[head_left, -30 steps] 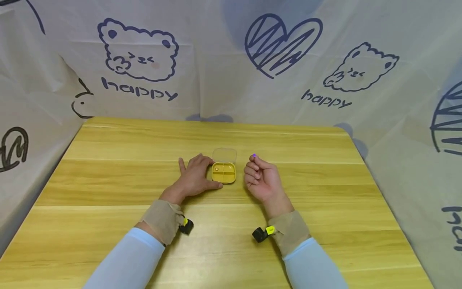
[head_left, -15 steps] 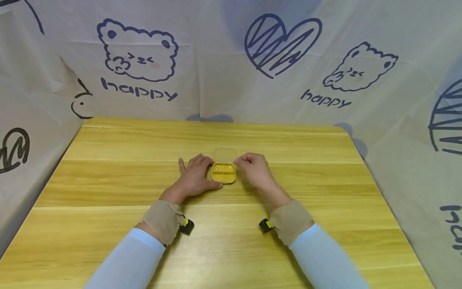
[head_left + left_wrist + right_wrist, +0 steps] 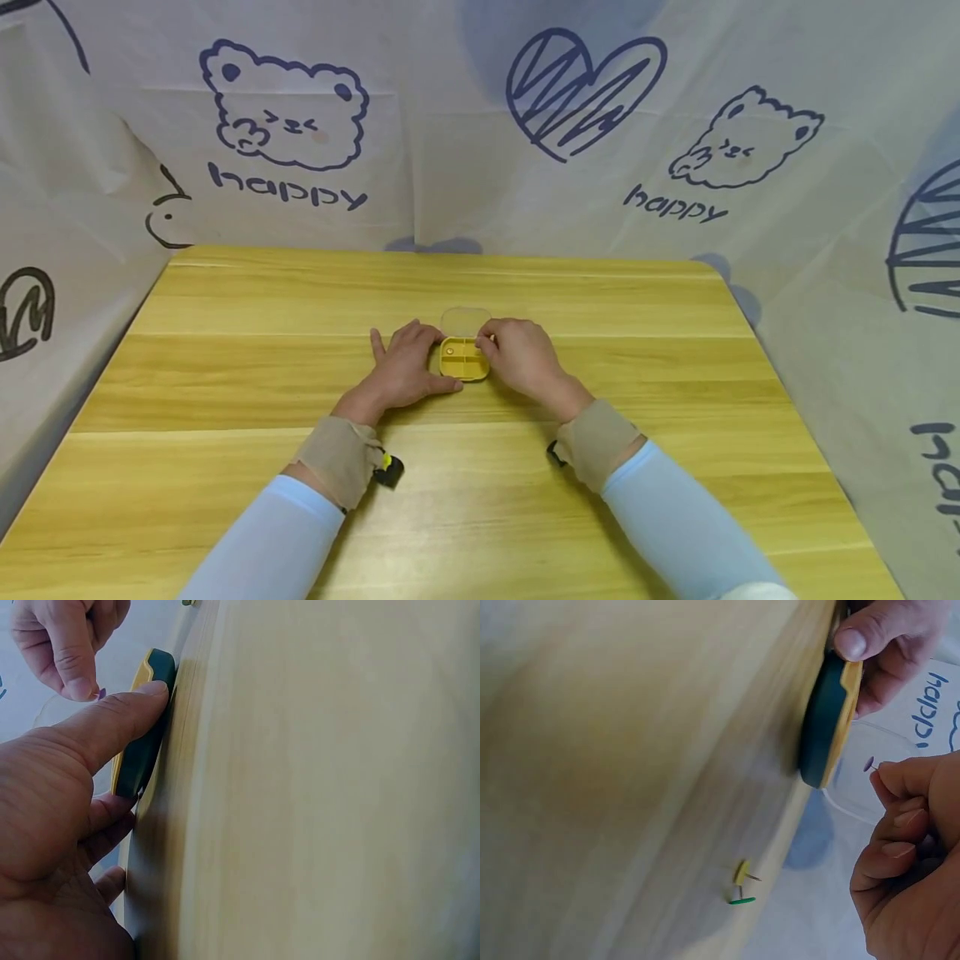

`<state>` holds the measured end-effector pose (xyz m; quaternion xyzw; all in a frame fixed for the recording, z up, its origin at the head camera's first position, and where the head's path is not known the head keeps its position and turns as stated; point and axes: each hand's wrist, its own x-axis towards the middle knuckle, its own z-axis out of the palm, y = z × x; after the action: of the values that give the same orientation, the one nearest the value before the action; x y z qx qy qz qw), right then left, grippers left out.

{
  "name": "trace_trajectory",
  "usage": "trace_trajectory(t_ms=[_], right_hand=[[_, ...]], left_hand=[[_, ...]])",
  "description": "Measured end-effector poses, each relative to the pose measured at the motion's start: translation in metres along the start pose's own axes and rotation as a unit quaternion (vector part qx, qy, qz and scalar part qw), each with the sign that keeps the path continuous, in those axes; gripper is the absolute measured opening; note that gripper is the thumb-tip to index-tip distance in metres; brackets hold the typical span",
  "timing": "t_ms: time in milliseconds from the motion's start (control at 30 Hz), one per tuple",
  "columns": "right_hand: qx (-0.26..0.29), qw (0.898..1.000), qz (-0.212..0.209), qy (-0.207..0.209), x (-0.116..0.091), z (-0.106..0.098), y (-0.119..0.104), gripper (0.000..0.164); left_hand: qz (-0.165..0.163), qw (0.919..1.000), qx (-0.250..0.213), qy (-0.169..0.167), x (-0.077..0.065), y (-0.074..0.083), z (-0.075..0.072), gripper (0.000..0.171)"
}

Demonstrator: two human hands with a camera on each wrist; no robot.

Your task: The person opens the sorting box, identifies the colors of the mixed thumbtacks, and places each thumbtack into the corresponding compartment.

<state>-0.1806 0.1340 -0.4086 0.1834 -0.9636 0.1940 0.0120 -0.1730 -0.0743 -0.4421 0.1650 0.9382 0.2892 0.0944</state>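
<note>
A small yellow pill box (image 3: 452, 369) with a dark green base (image 3: 822, 724) sits on the table, its clear lid (image 3: 463, 320) swung back. My left hand (image 3: 405, 367) grips the box from the left, thumb on the near edge and a finger at the far corner. A small round item (image 3: 449, 352) lies in its far-left compartment. Over the far-right compartment, my right hand (image 3: 522, 354) pinches a purple thumbtack (image 3: 868, 763) by its pin between thumb and forefinger. In the left wrist view, the purple head (image 3: 101, 694) shows just past the fingertips.
A yellow thumbtack (image 3: 741, 872) and a green thumbtack (image 3: 742, 901) lie close together on the wooden table (image 3: 450, 500), seen in the right wrist view. Behind the table hangs a white cloth (image 3: 450, 167) with drawings.
My right hand has turned over from palm up and moved left, bringing the purple thumbtack from beside the box to over its far-right compartment. The left hand keeps its place on the box.
</note>
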Motion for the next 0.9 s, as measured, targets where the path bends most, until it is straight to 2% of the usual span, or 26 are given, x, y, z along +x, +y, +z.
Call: trace_trajectory(t_ms=[200,700,900], right_hand=[[-0.015,1.000,-0.002,0.005,0.0011,0.0047,0.0022,0.017],[-0.063,0.997,-0.011,-0.035,0.0054,0.0082,0.0003,0.020],[-0.068,0.997,-0.016,-0.036,0.0069,0.0094,0.0018,0.019]], left_hand=[[0.002,1.0000,0.002,0.001,0.0006,0.0004,0.0002,0.075],[0.000,1.0000,0.002,-0.001,0.0000,-0.0012,0.0011,0.073],[0.000,1.0000,0.004,-0.002,0.0006,-0.0017,0.0020,0.073]])
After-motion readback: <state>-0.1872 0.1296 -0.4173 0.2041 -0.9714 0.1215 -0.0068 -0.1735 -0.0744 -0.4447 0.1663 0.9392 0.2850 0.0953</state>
